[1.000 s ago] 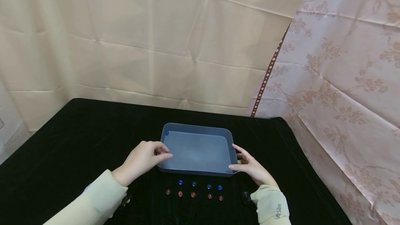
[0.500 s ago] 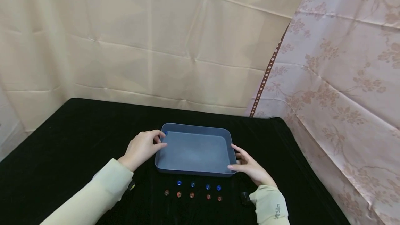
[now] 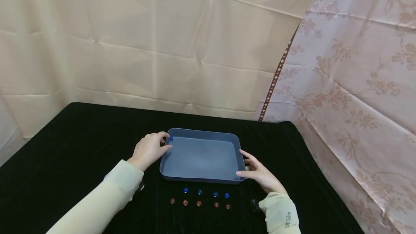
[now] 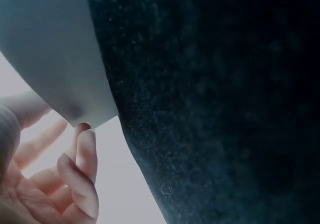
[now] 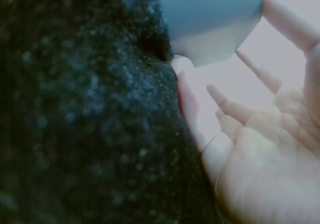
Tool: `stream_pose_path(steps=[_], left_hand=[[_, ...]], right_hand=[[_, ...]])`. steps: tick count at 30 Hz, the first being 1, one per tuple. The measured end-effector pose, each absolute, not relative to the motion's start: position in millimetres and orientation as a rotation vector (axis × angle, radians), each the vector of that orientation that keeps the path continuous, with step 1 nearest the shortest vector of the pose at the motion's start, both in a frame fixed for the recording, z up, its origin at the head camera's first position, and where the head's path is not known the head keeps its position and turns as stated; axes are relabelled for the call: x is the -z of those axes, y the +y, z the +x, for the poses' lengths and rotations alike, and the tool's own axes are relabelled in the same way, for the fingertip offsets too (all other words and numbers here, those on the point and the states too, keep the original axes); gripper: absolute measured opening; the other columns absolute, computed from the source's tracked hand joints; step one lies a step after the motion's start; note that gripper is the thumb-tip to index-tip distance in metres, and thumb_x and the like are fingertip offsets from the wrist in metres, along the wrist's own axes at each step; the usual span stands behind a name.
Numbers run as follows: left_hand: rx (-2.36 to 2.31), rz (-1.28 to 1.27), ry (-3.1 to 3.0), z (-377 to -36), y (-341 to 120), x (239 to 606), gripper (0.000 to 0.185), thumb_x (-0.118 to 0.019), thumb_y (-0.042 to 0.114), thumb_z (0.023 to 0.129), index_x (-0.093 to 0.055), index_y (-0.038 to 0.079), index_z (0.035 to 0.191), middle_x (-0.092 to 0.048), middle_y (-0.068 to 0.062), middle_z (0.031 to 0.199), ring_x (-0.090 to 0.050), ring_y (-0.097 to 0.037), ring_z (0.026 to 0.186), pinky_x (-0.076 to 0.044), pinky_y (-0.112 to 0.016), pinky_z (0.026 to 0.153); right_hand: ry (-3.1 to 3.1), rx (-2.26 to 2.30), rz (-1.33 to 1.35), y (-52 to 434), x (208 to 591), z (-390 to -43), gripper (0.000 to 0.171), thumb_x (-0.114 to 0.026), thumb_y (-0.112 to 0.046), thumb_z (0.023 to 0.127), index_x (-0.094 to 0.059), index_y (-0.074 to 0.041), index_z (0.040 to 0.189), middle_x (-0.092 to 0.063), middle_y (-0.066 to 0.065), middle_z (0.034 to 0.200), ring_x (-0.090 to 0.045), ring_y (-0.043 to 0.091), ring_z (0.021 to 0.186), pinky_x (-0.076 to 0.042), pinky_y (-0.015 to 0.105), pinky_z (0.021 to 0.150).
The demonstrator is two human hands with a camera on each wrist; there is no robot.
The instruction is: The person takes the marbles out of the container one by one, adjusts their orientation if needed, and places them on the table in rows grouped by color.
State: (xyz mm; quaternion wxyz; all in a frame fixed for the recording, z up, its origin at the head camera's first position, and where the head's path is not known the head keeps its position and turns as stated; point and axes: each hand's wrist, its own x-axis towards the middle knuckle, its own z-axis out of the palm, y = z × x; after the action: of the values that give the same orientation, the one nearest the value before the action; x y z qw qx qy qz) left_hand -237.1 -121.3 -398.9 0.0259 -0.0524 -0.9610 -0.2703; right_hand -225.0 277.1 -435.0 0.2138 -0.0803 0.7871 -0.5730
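A shallow blue-grey tray (image 3: pixel 201 160) lies on the black cloth in the head view. My left hand (image 3: pixel 148 151) holds its left rim near the far corner, thumb over the inside and curled fingers outside. One blue marble (image 3: pixel 171 138) sits in that corner, close to the left index fingertip. At the right wall, my right hand (image 3: pixel 261 172) grips the tray with its thumb inside and fingers spread along the outside. In the right wrist view, the right fingers (image 5: pixel 187 96) reach the tray's outer wall (image 5: pixel 215 39). The left wrist view shows a curled finger touching the tray's lower edge (image 4: pixel 75 74).
In front of the tray, several blue marbles (image 3: pixel 216 194) form a row. Several reddish marbles (image 3: pixel 199 203) form a second row nearer to me. Black cloth (image 3: pixel 97 129) covers the table; a beige curtain (image 3: pixel 175 46) and a floral curtain (image 3: pixel 357 82) hang behind and to the right.
My left hand has moved away from me along the tray's left side, from the front part toward the far corner. My right hand keeps its place; the marbles look unmoved.
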Motion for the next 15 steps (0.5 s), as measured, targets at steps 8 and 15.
stream_pose_path(steps=[8, 15], left_hand=[[0.771, -0.182, -2.985, -244, -117, 398, 0.038, -0.07, 0.028, 0.092, -0.065, 0.007, 0.124, -0.072, -0.012, 0.098, -0.061, -0.011, 0.062, -0.049, -0.025, 0.051], [0.637, -0.203, -3.026, -252, -112, 397, 0.034, -0.07, 0.021, 0.092, -0.066, 0.005, 0.122, -0.073, -0.016, 0.107, -0.065, -0.013, 0.064, -0.054, -0.028, 0.054]], right_hand=[[2.196, 1.585, -0.212, 277, 435, -224, 0.081, -0.069, -0.018, 0.091, -0.022, -0.02, 0.157, -0.031, 0.028, 0.148, -0.058, 0.026, 0.11, -0.048, 0.042, 0.098], [2.184, 1.599, -0.224, 276, 433, -223, 0.082, -0.069, -0.015, 0.091, -0.022, -0.019, 0.157, -0.032, 0.029, 0.148, -0.059, 0.026, 0.11, -0.049, 0.039, 0.096]])
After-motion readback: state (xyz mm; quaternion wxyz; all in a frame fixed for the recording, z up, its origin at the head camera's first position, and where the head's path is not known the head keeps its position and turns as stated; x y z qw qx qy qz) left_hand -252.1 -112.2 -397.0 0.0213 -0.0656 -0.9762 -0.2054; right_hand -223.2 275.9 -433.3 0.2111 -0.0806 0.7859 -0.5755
